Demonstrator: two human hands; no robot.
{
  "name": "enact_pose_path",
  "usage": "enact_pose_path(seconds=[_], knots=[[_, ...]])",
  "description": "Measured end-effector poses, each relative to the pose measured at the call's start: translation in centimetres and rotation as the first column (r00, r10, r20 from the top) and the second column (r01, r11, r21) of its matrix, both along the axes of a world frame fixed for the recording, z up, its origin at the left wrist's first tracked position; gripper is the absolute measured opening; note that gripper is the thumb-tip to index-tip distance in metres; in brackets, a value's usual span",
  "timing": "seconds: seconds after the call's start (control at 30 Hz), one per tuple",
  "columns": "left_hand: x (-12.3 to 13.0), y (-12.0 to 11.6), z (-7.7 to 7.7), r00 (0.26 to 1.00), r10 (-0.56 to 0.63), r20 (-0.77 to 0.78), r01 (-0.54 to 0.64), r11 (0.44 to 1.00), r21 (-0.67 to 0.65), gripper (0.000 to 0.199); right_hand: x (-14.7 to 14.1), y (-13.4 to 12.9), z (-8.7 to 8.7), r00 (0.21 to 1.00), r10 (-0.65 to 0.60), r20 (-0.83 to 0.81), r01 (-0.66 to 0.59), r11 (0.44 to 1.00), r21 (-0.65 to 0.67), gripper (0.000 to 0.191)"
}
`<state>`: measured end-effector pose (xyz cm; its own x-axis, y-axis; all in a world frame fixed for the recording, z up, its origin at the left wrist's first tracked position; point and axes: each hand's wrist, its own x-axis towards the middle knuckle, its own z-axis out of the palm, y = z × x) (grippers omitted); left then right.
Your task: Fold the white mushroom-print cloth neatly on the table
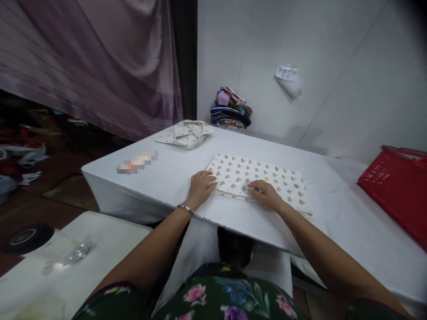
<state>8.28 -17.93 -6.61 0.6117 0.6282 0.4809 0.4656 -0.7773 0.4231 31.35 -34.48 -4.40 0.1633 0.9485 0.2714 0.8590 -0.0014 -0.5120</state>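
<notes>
A folded white cloth (256,175) printed with small grey shapes and a few coloured ones lies flat on the white-covered table in front of me. At its left end, my left hand (201,189) rests with fingers stretched out, fingertips touching the edge. My right hand (267,195) is over the cloth's near edge, right of its middle; its fingers are bent towards the thumb and seem to pinch the fabric. Beyond my left hand, a second piece of similar printed fabric (187,134) lies crumpled at the table's far left.
Folded clothes (231,111) are stacked by the wall. On the right lies a red case or bag (396,186). A blurred-out item (136,162) sits on the left of the white table (167,178). Lower left, a clear jar with a black lid (56,244) lies on a stool.
</notes>
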Motion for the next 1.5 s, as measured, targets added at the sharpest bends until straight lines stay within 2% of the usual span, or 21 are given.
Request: enact_pose_path(seconds=[0.13, 0.23, 0.5, 0.7, 0.97, 1.1, 1.23, 1.37, 1.5], knots=[[0.9, -1.5, 0.4, 0.964, -0.231, -0.134, 0.234, 0.972, 0.008, 0.021, 1.0, -2.4, -1.2, 0.99, 0.025, 0.139, -0.024, 1.0, -0.006, 0.034], [2.0, -1.9, 0.4, 0.934, -0.305, -0.185, 0.305, 0.952, -0.031, 0.02, 1.2, -2.6, -1.6, 0.982, 0.03, 0.186, -0.025, 0.999, -0.033, 0.035], [3.0, -1.2, 0.2, 0.92, -0.345, -0.187, 0.339, 0.939, -0.064, 0.026, 0.8, -2.5, -2.5, 0.984, 0.017, 0.176, -0.027, 0.998, 0.05, 0.036], [2.9, -1.5, 0.4, 0.891, -0.386, -0.239, 0.38, 0.922, -0.074, 0.027, 0.8, -2.8, -2.7, 0.974, 0.021, 0.225, -0.038, 0.996, 0.075, 0.035], [3.5, -1.1, 0.6, 0.885, -0.391, -0.252, 0.379, 0.92, -0.099, 0.028, 1.0, -2.4, -3.0, 0.986, -0.007, 0.168, -0.008, 0.996, 0.084, 0.037], [3.5, -1.5, 0.9, 0.877, -0.371, -0.306, 0.367, 0.927, -0.07, 0.029, 0.7, -2.2, -3.1, 0.979, -0.016, 0.201, 0.002, 0.997, 0.071, 0.036], [4.5, -2.4, 0.9, 0.868, -0.364, -0.339, 0.395, 0.919, 0.024, 0.024, 0.5, -2.1, -3.0, 0.967, -0.017, 0.255, 0.001, 0.998, 0.063, 0.033], [6.1, -2.8, 0.5, 0.827, -0.429, -0.363, 0.476, 0.878, 0.048, 0.024, 0.5, -2.1, -2.7, 0.954, 0.007, 0.301, -0.024, 0.998, 0.052, 0.028], [6.8, -2.0, -0.2, 0.823, -0.478, -0.305, 0.511, 0.859, 0.031, 0.025, 0.8, -2.4, -2.7, 0.946, 0.013, 0.323, -0.033, 0.998, 0.057, 0.026]])
